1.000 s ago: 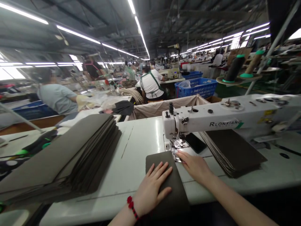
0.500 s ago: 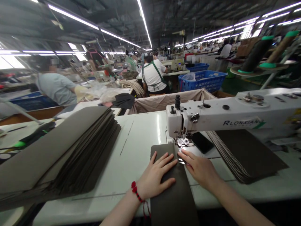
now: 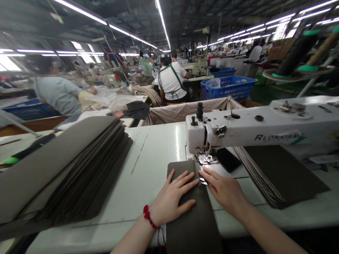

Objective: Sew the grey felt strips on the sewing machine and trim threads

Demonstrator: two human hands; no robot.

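Dark panel point(image 3: 193, 229) laid flat between five and six o'clock, pressed by left hand point(image 3: 173, 197), fingers spread apart. Right hand point(image 3: 227, 192) bent at its right edge; whether anything is gripped cannot be told. Thick stack point(image 3: 71, 158) noted at eight o'clock, thinner stack point(image 3: 283, 173) at four, sewing machine point(image 3: 241, 128) at three; blue crate point(image 3: 225, 93) seen at two, co-worker point(image 3: 172, 81) at twelve.

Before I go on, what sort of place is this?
Probably a sewing factory floor: a white sewing machine stands on the near table, big thread spools stand at the right, and a thick stack of dark, flat pieces lies at the left.
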